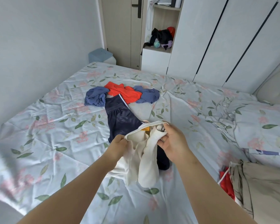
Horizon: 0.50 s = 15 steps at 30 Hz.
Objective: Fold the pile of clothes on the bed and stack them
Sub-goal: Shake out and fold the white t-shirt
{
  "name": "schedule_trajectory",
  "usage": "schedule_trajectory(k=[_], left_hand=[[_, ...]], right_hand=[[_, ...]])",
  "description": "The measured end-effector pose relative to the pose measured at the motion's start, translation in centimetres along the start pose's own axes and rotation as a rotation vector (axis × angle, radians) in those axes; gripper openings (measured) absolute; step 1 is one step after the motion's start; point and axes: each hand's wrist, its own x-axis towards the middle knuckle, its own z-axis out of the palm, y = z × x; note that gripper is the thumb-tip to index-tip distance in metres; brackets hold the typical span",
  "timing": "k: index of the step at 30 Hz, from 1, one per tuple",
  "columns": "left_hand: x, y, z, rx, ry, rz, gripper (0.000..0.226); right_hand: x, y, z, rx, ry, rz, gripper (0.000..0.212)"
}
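Observation:
Both my hands hold a white garment [145, 164] up above the bed [47, 143]. My left hand [118, 147] grips its neckline edge at the left. My right hand [173, 139] pinches the bunched fabric at the right, and the rest hangs down in folds. Under it a navy pair of trousers [121, 117] lies spread on the floral sheet. Beyond that sit an orange garment [124, 92] and crumpled blue clothes [95, 97] on both sides of it.
A beige folded garment [262, 188] lies on something red [226, 183] at the bed's right edge. A pillow [262, 125] in the same floral cloth sits at the right. The wall runs along the left, wardrobes [217, 38] and a door [124, 29] stand behind.

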Motion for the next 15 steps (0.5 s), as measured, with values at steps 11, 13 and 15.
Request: schedule_trajectory(k=[11, 13, 15], left_hand=[[2.3, 3.7, -14.4, 1.018, -0.349, 0.51, 0.09], [3.2, 4.0, -17.3, 1.382, -0.419, 0.599, 0.104], [4.1, 4.1, -19.8, 1.572, -0.411, 0.745, 0.095]], right_hand=[[0.1, 2.3, 4.9, -0.754, 0.153, -0.377, 0.02], [-0.5, 3.0, 6.5, -0.972, 0.11, -0.357, 0.017], [-1.1, 3.9, 7.8, -1.304, 0.044, -0.343, 0.029]])
